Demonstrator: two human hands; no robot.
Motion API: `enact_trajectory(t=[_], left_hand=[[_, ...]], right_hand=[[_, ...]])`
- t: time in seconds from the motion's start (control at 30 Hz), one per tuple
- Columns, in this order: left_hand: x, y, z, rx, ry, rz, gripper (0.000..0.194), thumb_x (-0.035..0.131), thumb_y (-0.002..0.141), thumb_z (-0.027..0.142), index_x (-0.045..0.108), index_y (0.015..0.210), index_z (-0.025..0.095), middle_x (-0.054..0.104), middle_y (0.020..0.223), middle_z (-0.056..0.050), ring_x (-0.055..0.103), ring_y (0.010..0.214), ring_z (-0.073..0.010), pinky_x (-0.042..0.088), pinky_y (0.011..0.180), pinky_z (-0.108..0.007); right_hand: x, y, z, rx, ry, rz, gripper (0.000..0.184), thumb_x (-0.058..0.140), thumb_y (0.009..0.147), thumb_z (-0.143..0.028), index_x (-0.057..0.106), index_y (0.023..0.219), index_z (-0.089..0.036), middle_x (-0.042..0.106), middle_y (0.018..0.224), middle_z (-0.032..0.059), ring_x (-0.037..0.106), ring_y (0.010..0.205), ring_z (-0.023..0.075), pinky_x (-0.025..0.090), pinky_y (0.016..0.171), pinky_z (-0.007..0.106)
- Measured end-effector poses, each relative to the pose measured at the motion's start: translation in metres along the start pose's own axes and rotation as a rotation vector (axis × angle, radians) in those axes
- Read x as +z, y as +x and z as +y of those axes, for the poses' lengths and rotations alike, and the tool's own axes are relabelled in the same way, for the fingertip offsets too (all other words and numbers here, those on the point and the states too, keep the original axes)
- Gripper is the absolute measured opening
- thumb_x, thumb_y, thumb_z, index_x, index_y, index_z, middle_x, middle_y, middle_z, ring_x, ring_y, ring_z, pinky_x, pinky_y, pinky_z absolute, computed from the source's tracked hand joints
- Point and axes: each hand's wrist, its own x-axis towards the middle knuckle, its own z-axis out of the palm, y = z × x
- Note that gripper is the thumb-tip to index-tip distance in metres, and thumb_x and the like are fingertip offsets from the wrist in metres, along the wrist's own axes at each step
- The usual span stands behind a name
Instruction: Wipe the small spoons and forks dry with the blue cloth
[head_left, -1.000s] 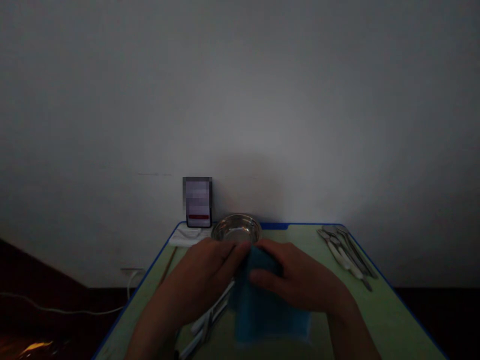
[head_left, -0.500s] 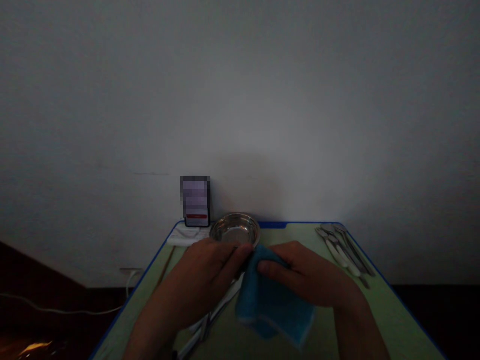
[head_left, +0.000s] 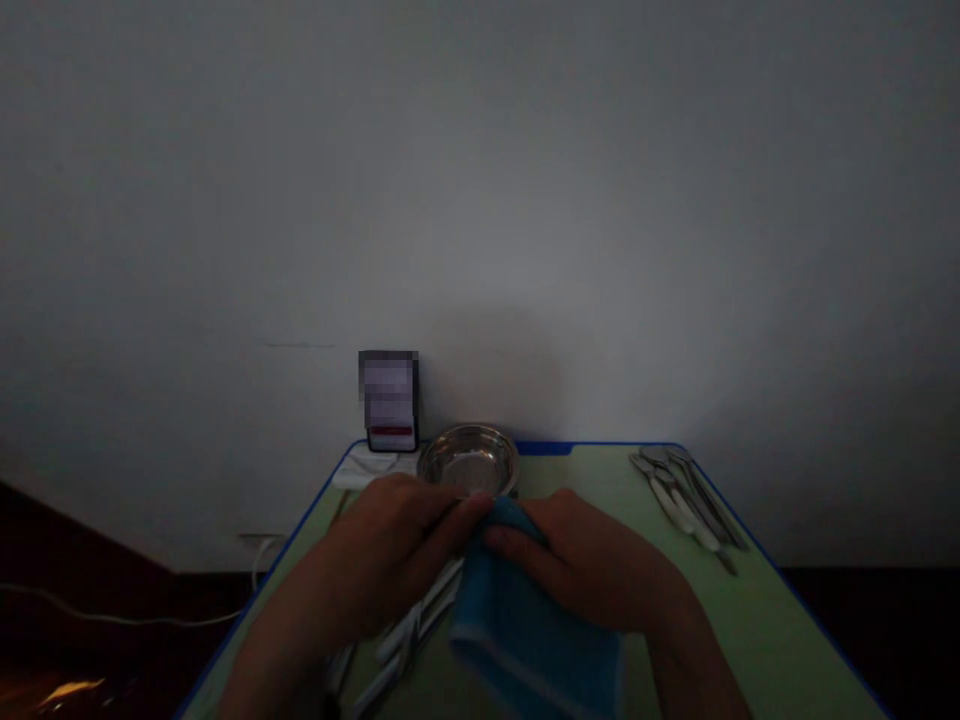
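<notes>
A blue cloth [head_left: 536, 640] hangs from my right hand [head_left: 577, 550], whose thumb and fingers pinch its upper edge. My left hand [head_left: 397, 550] is closed beside it, fingertips meeting the cloth's top corner; whatever it grips is hidden behind the fingers. Just beyond both hands sits a shiny metal bowl [head_left: 469, 460]. Below my left hand and partly covered by it, several pieces of cutlery [head_left: 401, 640] lie on the green table [head_left: 757, 640].
Several pieces of cutlery [head_left: 686, 505], some with white handles, lie at the table's right side. A phone [head_left: 391, 405] leans upright against the wall at the back left, by a white folded cloth or paper [head_left: 367, 468]. A white cable [head_left: 127, 622] runs at the left.
My right hand and the blue cloth have moved left and slightly down, closer to my left hand. My left hand has shifted a little left. More of the cutlery beneath shows.
</notes>
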Motion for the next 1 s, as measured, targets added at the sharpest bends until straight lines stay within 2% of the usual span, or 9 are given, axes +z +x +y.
enact_trajectory(t=[0.13,0.27,0.5,0.63,0.77,0.9,1.0], left_hand=[[-0.004,-0.003,-0.009,-0.018,-0.048,0.017,0.039,0.033,0.09,0.034,0.06,0.068,0.018,0.055,0.054,0.002,0.053,0.05,-0.0111,0.037,0.051,-0.021],[-0.007,-0.006,-0.012,-0.036,-0.105,0.073,0.036,0.035,0.089,0.033,0.059,0.066,0.018,0.053,0.051,0.003,0.051,0.047,-0.0098,0.036,0.048,-0.02],[-0.01,-0.009,-0.012,-0.048,-0.192,0.061,0.035,0.036,0.089,0.031,0.058,0.065,0.018,0.054,0.051,0.004,0.052,0.047,-0.009,0.038,0.048,-0.019],[-0.007,-0.009,-0.012,-0.046,-0.146,0.058,0.037,0.035,0.09,0.032,0.058,0.065,0.018,0.054,0.052,0.004,0.053,0.048,-0.0089,0.037,0.048,-0.019],[0.001,-0.004,-0.006,-0.046,-0.003,0.117,0.04,0.033,0.091,0.035,0.059,0.066,0.018,0.057,0.055,0.003,0.055,0.053,-0.0109,0.038,0.052,-0.02],[0.006,0.003,0.001,0.033,0.088,0.077,0.043,0.029,0.092,0.033,0.059,0.065,0.018,0.06,0.056,0.001,0.056,0.053,-0.012,0.036,0.051,-0.021],[0.007,0.005,0.004,0.016,0.104,0.077,0.045,0.028,0.092,0.032,0.057,0.062,0.017,0.058,0.054,0.001,0.055,0.051,-0.0121,0.035,0.05,-0.022]], right_hand=[[-0.003,-0.002,0.003,-0.02,-0.004,-0.031,0.033,0.034,0.087,-0.042,0.056,0.085,-0.018,0.062,0.078,0.0025,0.055,0.068,0.0126,0.038,0.063,0.025],[-0.013,-0.009,0.006,-0.036,0.019,-0.062,0.032,0.035,0.087,-0.043,0.056,0.084,-0.019,0.062,0.079,0.0012,0.056,0.069,0.0125,0.038,0.062,0.024],[-0.025,-0.025,0.009,-0.034,0.012,-0.064,0.028,0.041,0.084,-0.044,0.056,0.09,-0.021,0.063,0.083,0.0005,0.056,0.072,0.0123,0.038,0.062,0.023],[-0.029,-0.032,0.011,-0.009,-0.009,-0.108,0.028,0.044,0.082,-0.044,0.056,0.094,-0.022,0.062,0.082,0.0004,0.055,0.072,0.0127,0.039,0.061,0.022],[-0.022,-0.026,0.01,0.013,-0.071,-0.082,0.029,0.043,0.083,-0.044,0.056,0.092,-0.02,0.062,0.082,0.0019,0.055,0.073,0.0136,0.038,0.062,0.024],[-0.006,-0.007,0.008,-0.013,-0.137,-0.014,0.033,0.034,0.087,-0.042,0.055,0.094,-0.018,0.062,0.085,0.0059,0.055,0.076,0.0163,0.037,0.066,0.028],[0.003,0.003,0.008,-0.037,-0.126,0.0,0.031,0.031,0.088,-0.039,0.054,0.088,-0.018,0.062,0.084,0.0048,0.055,0.074,0.0156,0.037,0.066,0.029]])
